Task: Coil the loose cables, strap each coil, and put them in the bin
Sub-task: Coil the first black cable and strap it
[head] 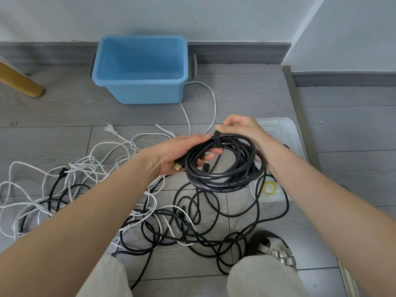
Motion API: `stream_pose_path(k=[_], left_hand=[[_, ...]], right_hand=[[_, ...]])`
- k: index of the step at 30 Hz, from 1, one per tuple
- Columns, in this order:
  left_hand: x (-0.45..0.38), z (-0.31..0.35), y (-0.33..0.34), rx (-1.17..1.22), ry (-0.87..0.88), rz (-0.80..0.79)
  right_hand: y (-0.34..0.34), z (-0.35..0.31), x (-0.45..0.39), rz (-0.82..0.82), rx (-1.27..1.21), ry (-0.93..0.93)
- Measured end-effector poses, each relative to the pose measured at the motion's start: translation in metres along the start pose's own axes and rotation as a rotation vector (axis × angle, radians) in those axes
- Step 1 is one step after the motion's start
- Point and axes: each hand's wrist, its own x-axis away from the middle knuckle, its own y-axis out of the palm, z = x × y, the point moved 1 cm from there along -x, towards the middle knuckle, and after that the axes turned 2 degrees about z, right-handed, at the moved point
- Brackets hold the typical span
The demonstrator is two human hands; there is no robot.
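Observation:
A coiled black cable (222, 181) hangs above the floor between both hands. My left hand (180, 153) grips the coil's left side, with a gold-tipped plug beside the palm. My right hand (240, 127) pinches the end of a black strap (216, 140) that wraps over the top of the coil. The blue bin (141, 88) stands empty against the wall, beyond the hands. Loose white cables (90, 166) and loose black cables (192, 230) lie tangled on the grey floor below and to the left.
A clear plastic tray (285, 129) with a yellow ring inside lies on the floor under my right hand. A wooden furniture leg (21, 82) slants in at the far left. My knees and a sandalled foot (276, 251) are at the bottom.

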Motion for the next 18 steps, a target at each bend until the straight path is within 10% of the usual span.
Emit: stream_pose_path(k=[10, 14, 18], left_hand=[[-0.018, -0.002, -0.004, -0.128, 0.092, 0.109], [-0.028, 0.010, 0.002, -0.096, 0.176, 0.187], [-0.041, 0.010, 0.022, -0.061, 0.137, 0.226]], right_hand=[[-0.030, -0.014, 0.012, -0.003, -0.213, 0.032], [-0.086, -0.011, 0.020, 0.358, -0.391, 0.039], [-0.124, 0.015, 0.025, 0.651, 0.050, 0.140]])
